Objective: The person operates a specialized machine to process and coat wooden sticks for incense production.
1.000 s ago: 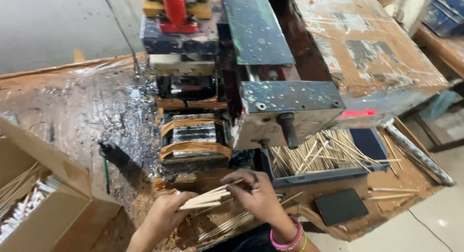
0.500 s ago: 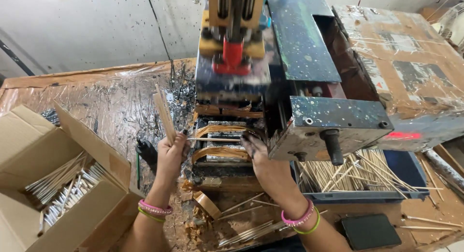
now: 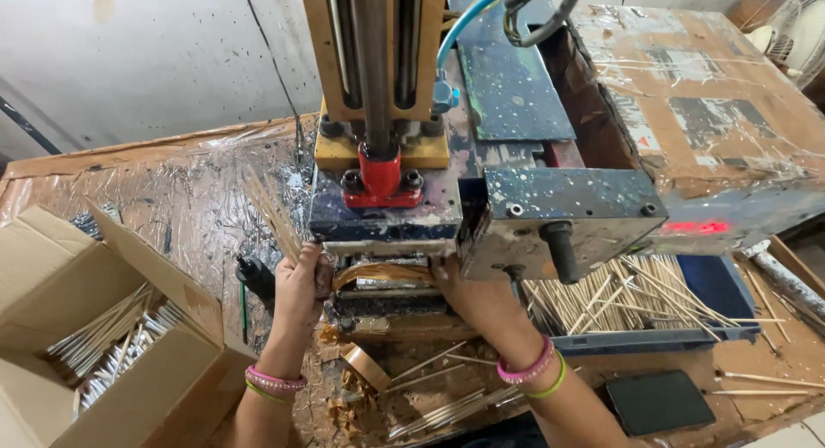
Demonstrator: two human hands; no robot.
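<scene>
My left hand [image 3: 301, 285] grips a fan of thin wooden sticks [image 3: 271, 211] that point up and to the left, right beside the front of a paint-spattered press machine [image 3: 387, 199]. My right hand [image 3: 460, 289] reaches under the machine's head, its fingers at a stick or strip lying in the feed slot [image 3: 382, 274]; the fingertips are hidden by the machine. Both wrists wear pink and green bangles.
An open cardboard box [image 3: 94, 328] with sticks inside stands at the left. A blue tray [image 3: 653, 306] heaped with plain sticks sits at the right, a dark flat pad [image 3: 666, 401] in front of it. Loose sticks and a tape roll [image 3: 365, 366] lie below the machine.
My view has tilted up and closer to the machine. My left hand has risen with the sticks to the machine's front, and my right hand has moved up into the feed slot.
</scene>
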